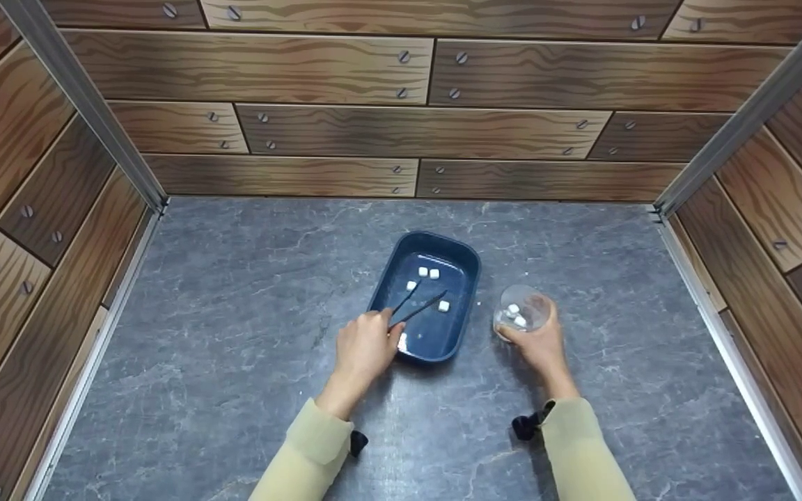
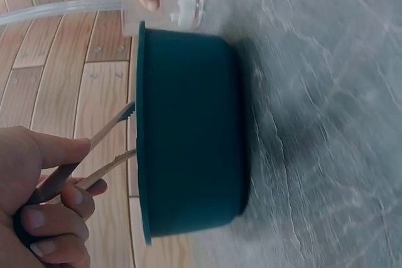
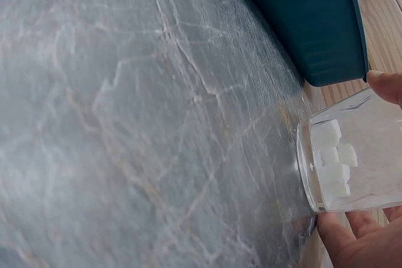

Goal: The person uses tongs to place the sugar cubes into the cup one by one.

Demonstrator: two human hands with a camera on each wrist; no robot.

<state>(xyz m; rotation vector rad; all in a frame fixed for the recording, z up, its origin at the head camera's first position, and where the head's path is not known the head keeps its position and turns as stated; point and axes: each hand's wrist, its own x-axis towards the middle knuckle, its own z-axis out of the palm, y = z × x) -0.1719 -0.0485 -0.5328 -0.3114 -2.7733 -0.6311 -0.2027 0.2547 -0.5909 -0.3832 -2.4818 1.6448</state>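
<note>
My left hand (image 1: 366, 346) grips dark tongs (image 1: 423, 306), their two arms spread apart with nothing between the tips. The tips reach over a deep blue rectangular dish (image 1: 472, 278), where several white cubes (image 1: 444, 306) lie on the bottom. In the left wrist view the tong tips (image 2: 127, 112) stand at the dish's rim. My right hand (image 1: 544, 341) holds a clear glass (image 1: 523, 296) to the right of the dish, thumb on one side and fingers round the other. Several white cubes (image 3: 336, 155) sit at the bottom of the glass.
A grey marbled tabletop (image 1: 248, 313) lies under everything. Wood-plank panels (image 1: 345, 132) with metal corner strips (image 1: 728, 132) enclose it at the back and both sides. Tiny white crumbs dot the surface near the glass. A dark wrist device (image 1: 526, 426) sits at the right sleeve.
</note>
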